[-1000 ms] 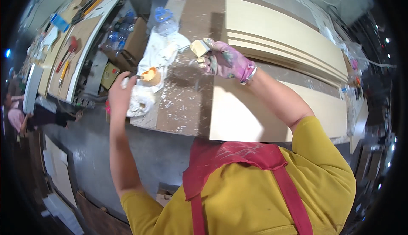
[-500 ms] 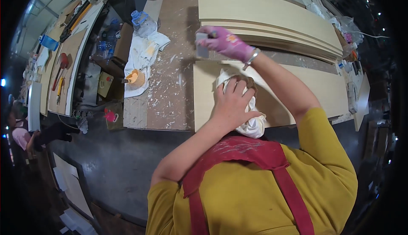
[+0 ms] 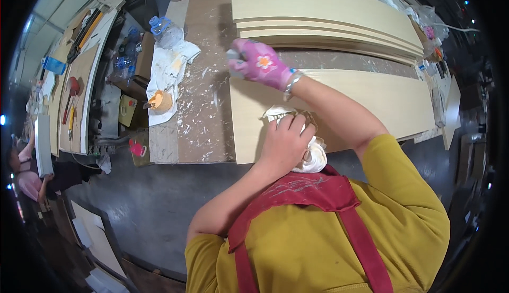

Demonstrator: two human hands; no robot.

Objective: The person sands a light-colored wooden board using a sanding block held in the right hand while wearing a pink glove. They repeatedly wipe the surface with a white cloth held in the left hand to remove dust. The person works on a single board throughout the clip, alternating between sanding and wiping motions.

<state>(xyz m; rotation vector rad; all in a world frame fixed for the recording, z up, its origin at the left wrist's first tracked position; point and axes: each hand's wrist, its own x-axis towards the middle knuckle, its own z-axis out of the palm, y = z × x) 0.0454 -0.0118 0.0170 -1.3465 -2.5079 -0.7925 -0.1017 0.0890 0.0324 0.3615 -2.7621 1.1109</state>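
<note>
A pale wooden board (image 3: 366, 97) lies along the table's near edge. My bare left hand (image 3: 286, 142) is closed around a crumpled white cloth (image 3: 314, 158), resting on the board near its front edge. My right hand (image 3: 261, 65), in a pink flowered glove, is at the board's far left corner. Its fingers are wrapped round a small grey block (image 3: 234, 66), mostly hidden by the glove. Whether the block touches the board's edge, I cannot tell.
Behind the board is a stack of similar boards (image 3: 323, 1). To the left, a plastic bottle (image 3: 167, 32) and a cup of orange paste (image 3: 160, 101) stand on a white rag (image 3: 172, 60). A tool bench (image 3: 85, 86) stands further left, with another person (image 3: 32, 176) beyond.
My right hand has come slightly left and nearer, turning so the glove's back shows more. My left hand and the cloth have shifted slightly across the board. The whole view has shifted a little.
</note>
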